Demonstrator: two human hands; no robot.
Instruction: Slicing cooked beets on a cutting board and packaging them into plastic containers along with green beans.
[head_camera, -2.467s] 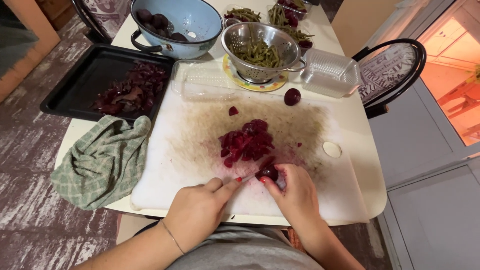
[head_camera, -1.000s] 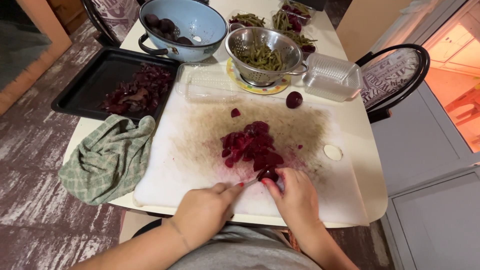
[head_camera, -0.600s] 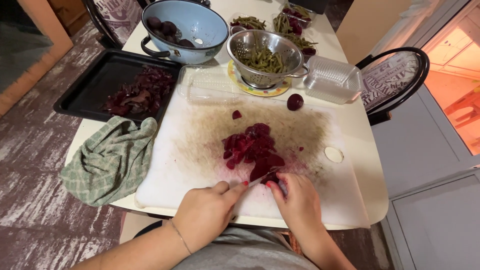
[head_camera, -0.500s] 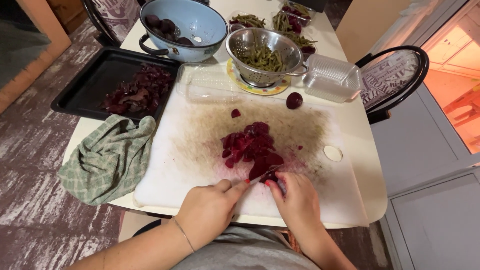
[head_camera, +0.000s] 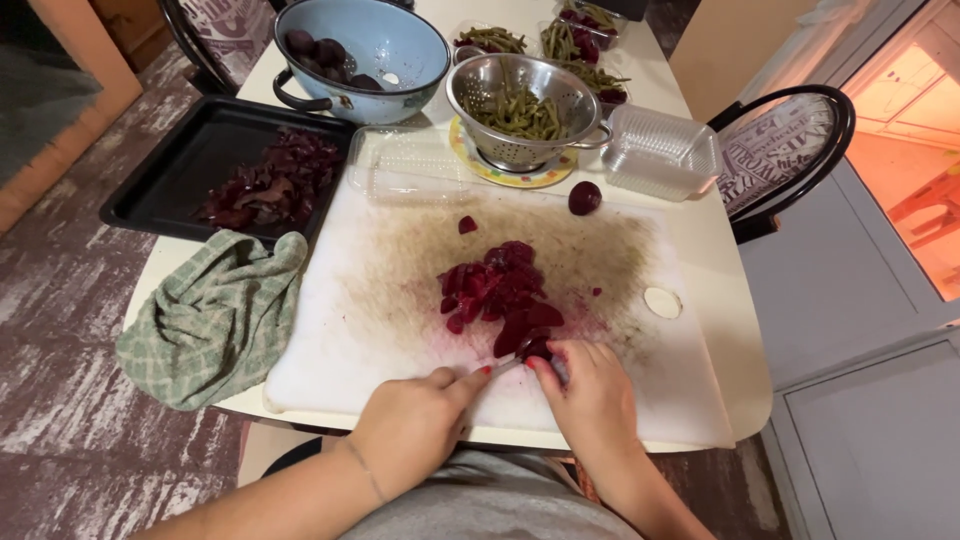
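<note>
A stained white cutting board (head_camera: 340, 330) covers the near half of the table. A pile of dark red beet slices (head_camera: 497, 290) lies at its middle. At the near edge my left hand (head_camera: 412, 425) grips a small knife (head_camera: 505, 364), its blade pointing right into a beet piece (head_camera: 535, 347). My right hand (head_camera: 592, 400) holds that beet piece down with its fingertips. A half beet (head_camera: 584, 197) sits apart at the board's far edge, and one small slice (head_camera: 467, 225) lies alone.
A green checked cloth (head_camera: 215, 315) lies at the left. Behind it a black tray (head_camera: 170, 170) holds beet peelings. A blue colander (head_camera: 395, 40) with whole beets, a steel colander (head_camera: 525, 100) of green beans and clear plastic boxes (head_camera: 660, 155) stand behind. A chair (head_camera: 790, 150) stands right.
Both hands stay at the board's near edge, the knife working on the beet piece. The pile of slices has grown slightly toward the hands. The camera view has shifted a little.
</note>
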